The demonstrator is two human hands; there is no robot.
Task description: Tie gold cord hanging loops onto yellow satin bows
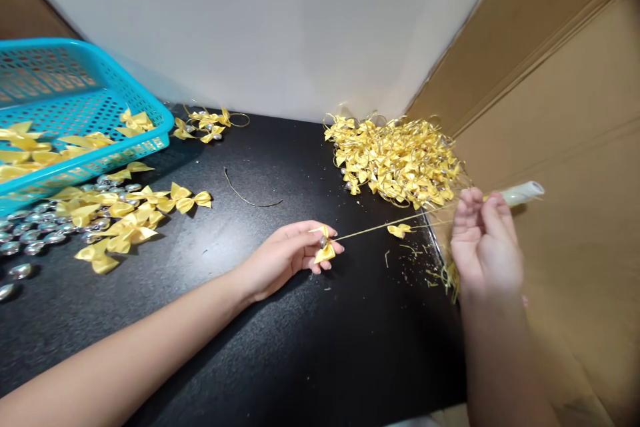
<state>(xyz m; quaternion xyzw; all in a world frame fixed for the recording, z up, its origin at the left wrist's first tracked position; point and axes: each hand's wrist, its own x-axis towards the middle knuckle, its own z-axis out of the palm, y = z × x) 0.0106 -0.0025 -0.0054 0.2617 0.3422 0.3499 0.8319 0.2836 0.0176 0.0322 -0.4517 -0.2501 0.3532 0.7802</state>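
My left hand (295, 247) pinches a yellow satin bow (325, 253) with a small silver bead at its middle. A thin gold cord (385, 225) runs taut from the bow to my right hand (485, 240). My right hand is closed on the cord at the table's right edge, its fingertips curled toward the palm. Just beyond those fingers a pale tube (523, 193) sticks out; whether the hand touches it I cannot tell. A single bow (399, 231) on a cord lies below the stretched cord.
At the left, a blue basket (167, 128) holds bows; loose bows (133, 230) and silver beads (35, 248) lie before it. A heap of corded bows (395, 157) sits at the back right. Cord scraps (443, 277) lie near the cardboard wall (560, 113). A cut cord (250, 200) curves mid-table.
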